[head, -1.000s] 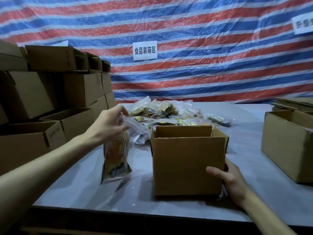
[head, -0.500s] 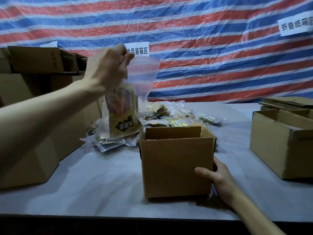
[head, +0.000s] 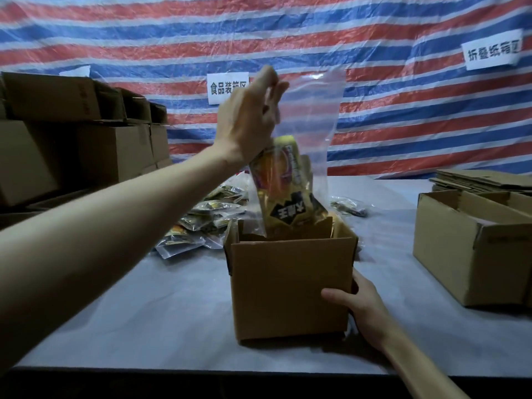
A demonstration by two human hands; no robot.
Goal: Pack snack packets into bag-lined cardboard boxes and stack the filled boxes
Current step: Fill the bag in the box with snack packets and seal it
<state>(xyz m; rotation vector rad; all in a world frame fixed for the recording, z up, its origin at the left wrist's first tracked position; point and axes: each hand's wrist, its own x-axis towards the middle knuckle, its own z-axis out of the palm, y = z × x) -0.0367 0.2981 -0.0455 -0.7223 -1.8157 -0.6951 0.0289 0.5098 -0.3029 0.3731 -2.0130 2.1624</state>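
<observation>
An open cardboard box [head: 290, 286] stands on the grey table in front of me. My left hand [head: 250, 119] pinches the top of a clear plastic bag [head: 311, 119] holding yellow and orange snack packets [head: 285, 191]. The bag hangs upright over the box, its lower end dipping inside the opening. My right hand [head: 359, 306] grips the box's lower right corner, thumb on the front face. A heap of more bagged snack packets [head: 201, 226] lies on the table behind and left of the box.
Stacked cardboard boxes [head: 72, 139] fill the left side. Another open box [head: 472, 254] stands at the right, with flat folded cartons [head: 483, 182] behind it. A striped tarpaulin with paper signs [head: 227, 87] hangs at the back. The table's front edge [head: 201, 370] is near me.
My left hand has lifted the bag of snacks from the table's left side and carried it right, over the box, where it now dips in. My right hand stays on the box.
</observation>
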